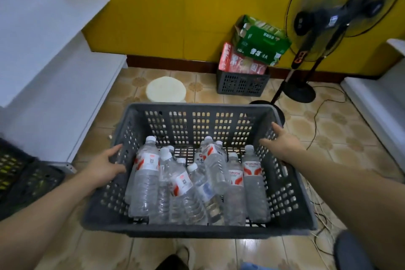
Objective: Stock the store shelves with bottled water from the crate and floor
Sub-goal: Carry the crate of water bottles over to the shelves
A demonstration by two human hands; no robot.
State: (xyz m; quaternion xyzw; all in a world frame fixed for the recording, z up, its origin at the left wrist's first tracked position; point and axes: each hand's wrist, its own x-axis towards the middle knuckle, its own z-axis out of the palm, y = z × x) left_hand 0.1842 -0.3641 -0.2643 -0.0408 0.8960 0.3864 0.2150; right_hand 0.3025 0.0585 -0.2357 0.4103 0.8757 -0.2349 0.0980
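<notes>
Clear plastic water bottles, white-capped with red-and-white labels, lie jumbled and leaning on one another in the near half of a dark grey perforated plastic crate. Loose as they are, a tilt or jolt would likely send them sliding to one end, shifting the load and straining a grip. The left hand clasps the crate's left wall. The right hand clasps the right wall, thumb inside. A black fan cable trailing across the tan tiled floor could snag a foot. White metal shelves stand close on the left.
</notes>
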